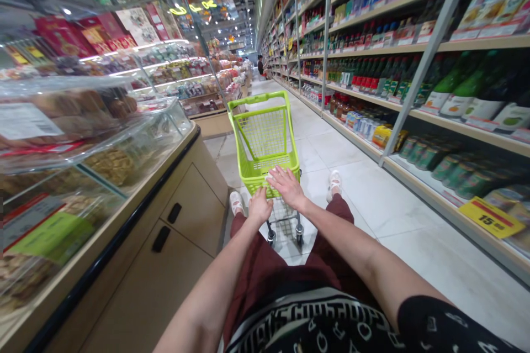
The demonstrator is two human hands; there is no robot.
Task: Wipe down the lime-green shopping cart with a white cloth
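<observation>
A lime-green shopping cart stands on the floor right in front of me, between my feet. At the lower near edge of its basket is my left hand, its fingers curled over the edge. My right hand lies across the near side of the basket, just right of and above the left. Its fingers stretch out toward the left, and a small white patch shows at their tips, too small to name. The basket's slatted far side shows behind the hands, and the cart's wheels stand below them.
On the left runs a wooden counter with clear bins of packaged food. Tall shelves of bottles, cans and boxes line the right, with a yellow price tag low down. A person is far along the tiled aisle.
</observation>
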